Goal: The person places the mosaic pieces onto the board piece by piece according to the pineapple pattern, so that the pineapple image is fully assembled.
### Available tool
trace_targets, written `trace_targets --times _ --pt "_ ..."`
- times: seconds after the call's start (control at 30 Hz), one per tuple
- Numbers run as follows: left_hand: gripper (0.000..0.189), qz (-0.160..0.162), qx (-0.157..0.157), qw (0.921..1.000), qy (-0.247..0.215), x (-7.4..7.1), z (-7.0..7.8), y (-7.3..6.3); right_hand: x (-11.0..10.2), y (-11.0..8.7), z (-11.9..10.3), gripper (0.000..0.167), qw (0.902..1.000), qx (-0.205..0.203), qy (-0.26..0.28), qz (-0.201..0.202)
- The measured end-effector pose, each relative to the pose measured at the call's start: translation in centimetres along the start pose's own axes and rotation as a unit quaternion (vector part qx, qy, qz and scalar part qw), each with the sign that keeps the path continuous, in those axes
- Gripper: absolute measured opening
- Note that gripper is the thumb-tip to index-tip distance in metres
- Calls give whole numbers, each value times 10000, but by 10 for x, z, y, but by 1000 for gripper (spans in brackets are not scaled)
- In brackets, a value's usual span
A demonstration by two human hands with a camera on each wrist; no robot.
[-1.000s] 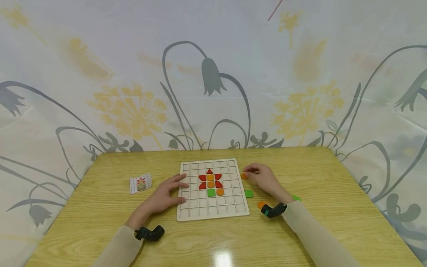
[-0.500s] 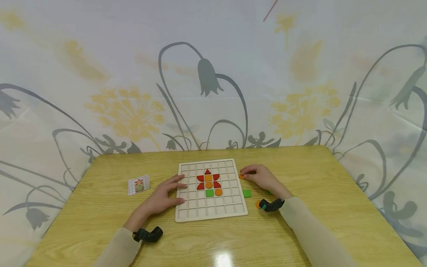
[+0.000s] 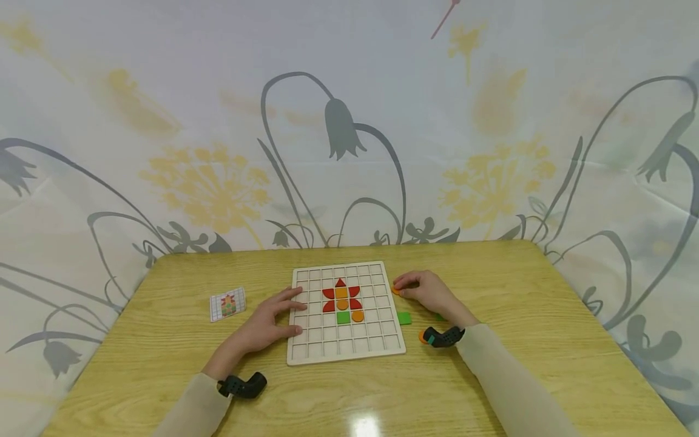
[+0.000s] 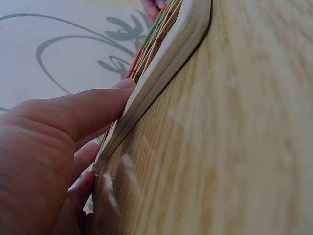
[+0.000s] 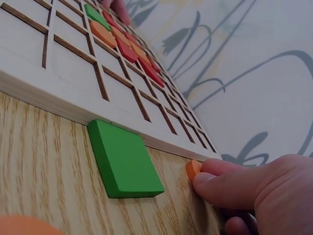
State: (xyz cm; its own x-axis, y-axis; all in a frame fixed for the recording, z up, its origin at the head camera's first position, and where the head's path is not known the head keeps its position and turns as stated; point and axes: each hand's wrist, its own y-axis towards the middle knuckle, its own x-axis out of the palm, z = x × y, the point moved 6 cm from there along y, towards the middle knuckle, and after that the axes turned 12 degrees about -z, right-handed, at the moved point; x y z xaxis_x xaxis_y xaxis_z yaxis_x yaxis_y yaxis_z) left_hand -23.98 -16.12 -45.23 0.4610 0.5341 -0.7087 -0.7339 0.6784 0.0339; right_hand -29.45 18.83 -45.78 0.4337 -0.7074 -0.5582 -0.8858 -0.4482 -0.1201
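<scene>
A pale square grid board lies on the table, with red, orange and green tiles forming a figure near its middle. My left hand rests on the board's left edge with spread, relaxed fingers; in the left wrist view the thumb touches the wooden rim. Just beyond the board's right edge, my right hand pinches an orange disc between thumb and fingers, low over the table. A green square tile lies against that same edge, nearer to me.
To the left of the board lies a small card printed with a tile figure on a grid. Another orange piece sits partly behind the right wrist camera. A patterned cloth hangs behind the table.
The head view has shifted slightly. My right forearm has moved a little, and a green bit now shows on its left side instead of its right. The left hand stays on the board.
</scene>
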Motion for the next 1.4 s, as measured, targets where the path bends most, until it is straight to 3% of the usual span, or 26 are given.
trace_targets --times 0.4,0.73,1.17,1.4 --pt "39 -46 -9 10000 26 -1 1 -1 4 -1 -4 14 9999 -135 -59 33" --pt "40 -57 11 9999 156 -2 1 -1 -3 -4 -9 10 9975 -65 -656 237" --pt "39 -54 -1 9999 99 0 -1 1 -5 -5 -6 15 9984 143 -500 228" --pt "40 -58 44 9999 118 -1 -2 0 -1 -5 -17 15 9975 -70 -494 504"
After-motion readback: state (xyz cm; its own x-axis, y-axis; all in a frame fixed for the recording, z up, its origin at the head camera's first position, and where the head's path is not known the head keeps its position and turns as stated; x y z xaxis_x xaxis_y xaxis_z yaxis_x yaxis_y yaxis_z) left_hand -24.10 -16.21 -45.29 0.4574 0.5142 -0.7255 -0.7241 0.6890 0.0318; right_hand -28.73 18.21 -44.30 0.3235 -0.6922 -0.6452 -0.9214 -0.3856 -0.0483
